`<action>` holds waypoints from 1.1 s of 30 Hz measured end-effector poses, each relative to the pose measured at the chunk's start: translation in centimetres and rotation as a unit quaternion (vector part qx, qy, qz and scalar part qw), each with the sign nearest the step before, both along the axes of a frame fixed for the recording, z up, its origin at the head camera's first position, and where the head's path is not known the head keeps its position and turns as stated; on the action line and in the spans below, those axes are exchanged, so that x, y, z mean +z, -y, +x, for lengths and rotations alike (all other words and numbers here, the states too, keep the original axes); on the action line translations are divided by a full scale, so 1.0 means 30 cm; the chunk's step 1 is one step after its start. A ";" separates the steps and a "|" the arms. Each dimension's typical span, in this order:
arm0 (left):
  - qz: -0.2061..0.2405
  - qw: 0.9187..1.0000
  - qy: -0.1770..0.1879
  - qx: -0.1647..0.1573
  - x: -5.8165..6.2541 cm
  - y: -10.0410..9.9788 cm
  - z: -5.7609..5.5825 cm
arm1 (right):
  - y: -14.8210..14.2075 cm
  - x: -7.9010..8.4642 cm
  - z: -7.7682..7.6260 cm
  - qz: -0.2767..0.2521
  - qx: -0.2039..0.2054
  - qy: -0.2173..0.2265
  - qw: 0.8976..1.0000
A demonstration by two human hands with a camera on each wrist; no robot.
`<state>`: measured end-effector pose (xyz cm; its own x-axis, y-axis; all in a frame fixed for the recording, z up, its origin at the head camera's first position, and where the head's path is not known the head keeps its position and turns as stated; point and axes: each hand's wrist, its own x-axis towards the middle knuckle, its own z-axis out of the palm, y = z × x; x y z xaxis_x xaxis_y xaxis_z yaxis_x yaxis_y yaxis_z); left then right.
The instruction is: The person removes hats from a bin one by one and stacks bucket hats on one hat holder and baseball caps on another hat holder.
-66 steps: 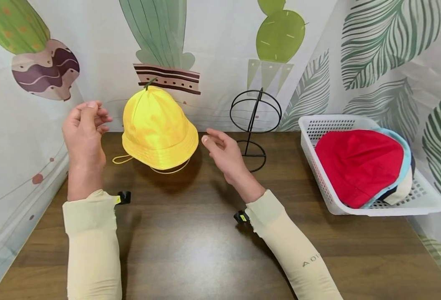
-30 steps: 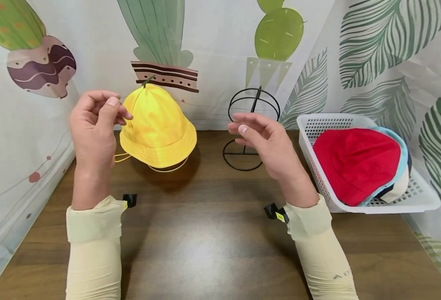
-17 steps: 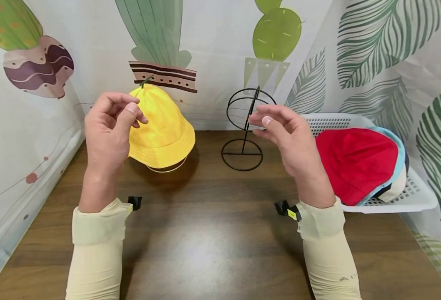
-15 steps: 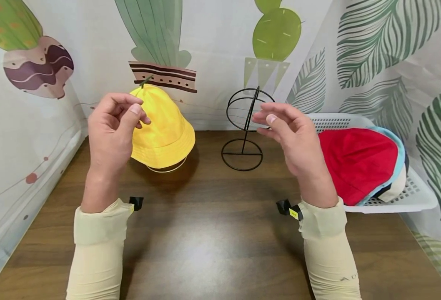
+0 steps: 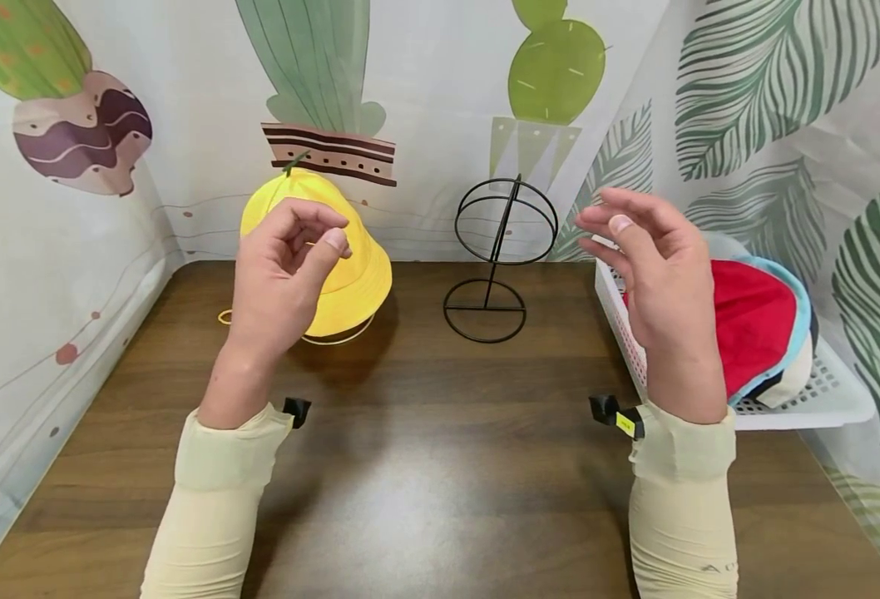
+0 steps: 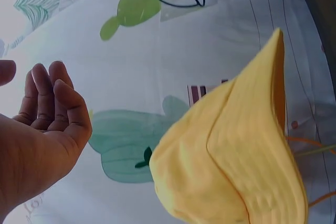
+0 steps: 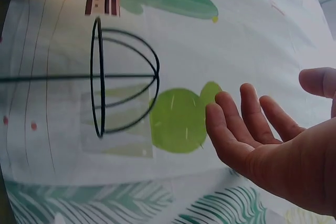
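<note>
A yellow bucket hat point(image 5: 358, 283) with a small green stem on top sits on a stand at the back left; only the stand's base ring shows. My left hand point(image 5: 279, 274) hovers in front of it, fingers loosely bent and holding nothing. In the left wrist view a gap shows between that hand and the hat point(image 6: 226, 156). My right hand point(image 5: 664, 291) is raised in front of the basket, fingers relaxed, nothing in it. Left of it stands a bare black wire hat stand point(image 5: 488, 258). A red hat point(image 5: 750, 324) lies in the basket, partly hidden by my right hand.
The white plastic basket point(image 5: 844, 408) stands at the right of the wooden table point(image 5: 425, 466). Under the red hat lie light blue, dark and cream hats. A patterned cloth point(image 5: 440, 100) hangs behind the table.
My right hand has moved right, from beside the yellow hat past the wire stand to the basket. My left hand has shifted right, now overlapping the hat in the head view.
</note>
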<state>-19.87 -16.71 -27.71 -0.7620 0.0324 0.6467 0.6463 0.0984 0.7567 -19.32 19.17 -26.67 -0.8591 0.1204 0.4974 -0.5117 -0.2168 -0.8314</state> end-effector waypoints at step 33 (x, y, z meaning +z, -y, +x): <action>-0.171 0.981 -0.058 -0.071 -0.127 -0.341 -0.012 | -0.186 -0.002 -0.011 -0.015 -0.191 -0.024 0.981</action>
